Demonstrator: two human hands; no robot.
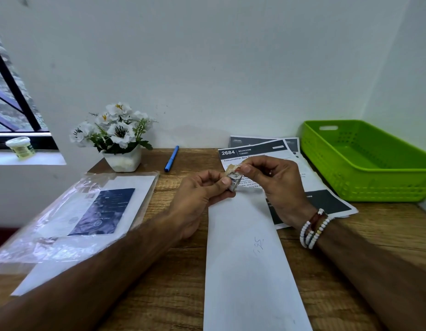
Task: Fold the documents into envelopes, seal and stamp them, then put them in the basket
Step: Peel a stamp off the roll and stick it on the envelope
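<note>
A long white envelope (247, 263) lies flat on the wooden desk (173, 278), running from the near edge toward the middle. Above its far end both hands meet around a small postage stamp (233, 179) with a toothed edge. My left hand (202, 197) pinches the stamp's lower part between thumb and fingers. My right hand (274, 185), with bead bracelets on the wrist, pinches its upper part, where a tan backing strip sticks out. Printed documents (252, 149) lie under and behind my right hand. The green plastic basket (364, 182) stands at the right with nothing visible inside.
A clear plastic bag (71, 218) with white envelopes and a dark blue card lies at the left. A pot of white flowers (119, 139) and a blue pen (171, 158) are at the back by the wall. A small jar (21, 146) sits on the window sill.
</note>
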